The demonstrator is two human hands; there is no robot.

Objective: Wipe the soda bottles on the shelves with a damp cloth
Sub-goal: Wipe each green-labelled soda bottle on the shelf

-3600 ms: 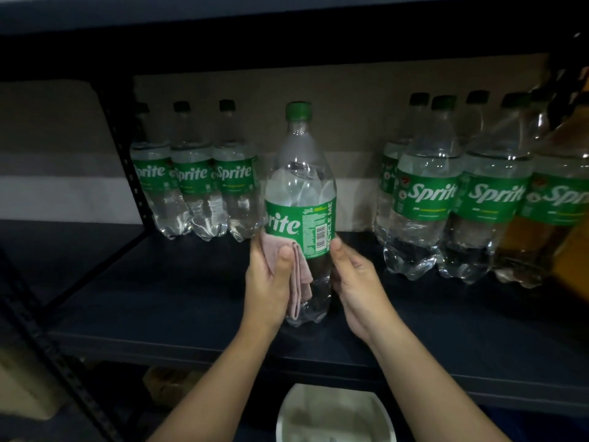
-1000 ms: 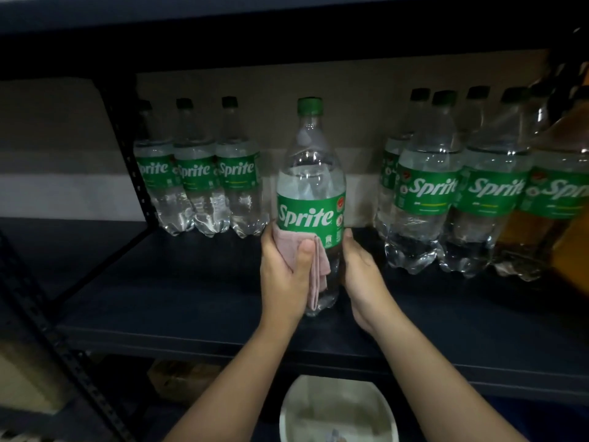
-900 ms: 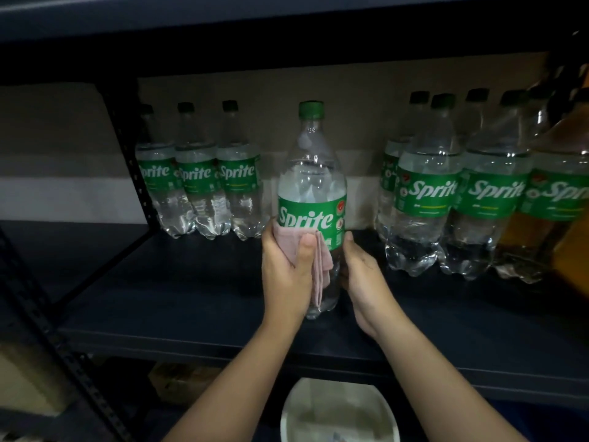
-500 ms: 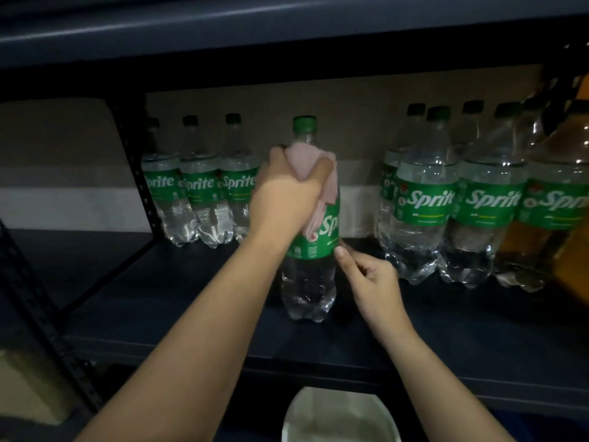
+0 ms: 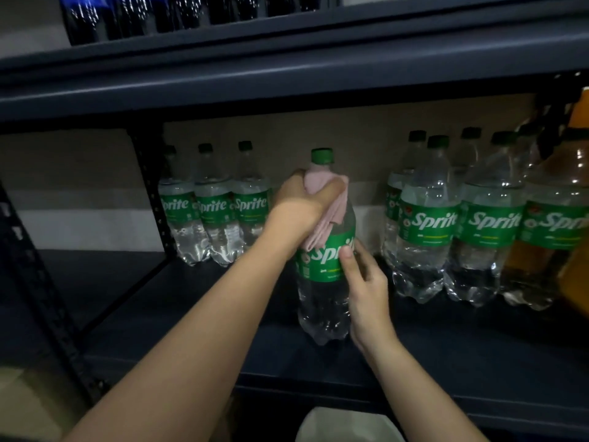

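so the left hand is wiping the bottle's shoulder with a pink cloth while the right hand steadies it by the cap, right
Not quite. In the head view the right hand steadies the bottle at its green label, not the cap, which is bare. The rest holds: the left hand presses the pink cloth on the bottle's shoulder.

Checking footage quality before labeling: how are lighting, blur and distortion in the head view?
Head view: dim and underexposed, shelf nearly black; small glints on the right-hand bottles; left hand and pink cloth slightly soft; wide-angle bowing tilts bottles at the edges; held bottle's label readable.
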